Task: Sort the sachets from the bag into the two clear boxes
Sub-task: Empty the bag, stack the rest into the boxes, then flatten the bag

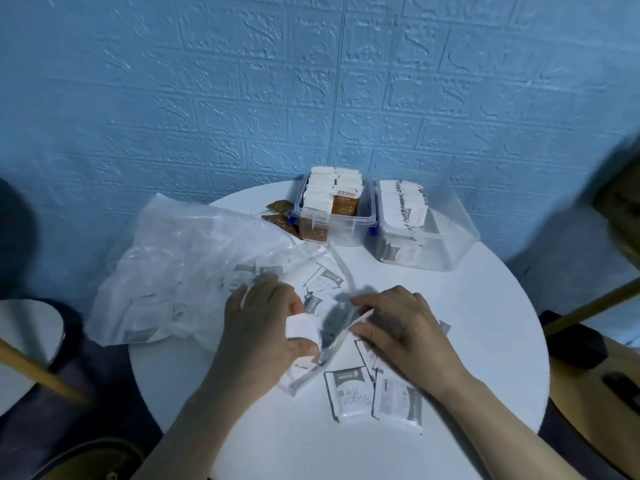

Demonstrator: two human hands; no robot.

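The left hand (259, 323) has a narrow grip pinching white sachets (302, 328). The right hand (398, 327) lies flat on more. Both clear boxes (367, 216) stand beyond the grip, nearer the right hand.

Two bare forearms and hands (263, 327), sleeveless, no rings or watch.
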